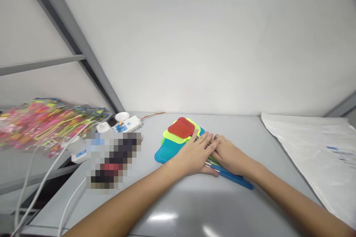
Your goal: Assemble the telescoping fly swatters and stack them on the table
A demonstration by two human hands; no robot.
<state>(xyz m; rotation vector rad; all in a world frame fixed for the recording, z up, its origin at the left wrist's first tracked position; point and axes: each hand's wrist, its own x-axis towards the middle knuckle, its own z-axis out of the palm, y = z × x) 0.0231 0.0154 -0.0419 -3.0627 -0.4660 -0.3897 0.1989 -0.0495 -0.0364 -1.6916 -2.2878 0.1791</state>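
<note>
A stack of fly swatters [167,149] lies at a slant on the grey table. Their perforated heads are fanned out at the left, blue and yellow-green, with a red head [181,127] on top. Thin metal shafts run down to blue handles [235,179] at the right. Across the shafts lies my left hand [196,154], fingers over the bundle and thumb on its near side. My right hand [229,155] closes round the bundle just to the right, its fingertips touching my left fingers. Both hands cover much of the shafts.
A power strip [128,124] and white cables [41,185] sit at the left, near a pixelated patch [114,161]. Colourful bagged goods [50,124] fill a shelf beyond. A white plastic sheet or bag [308,152] covers the table's right side. A pale wall [200,44] stands behind.
</note>
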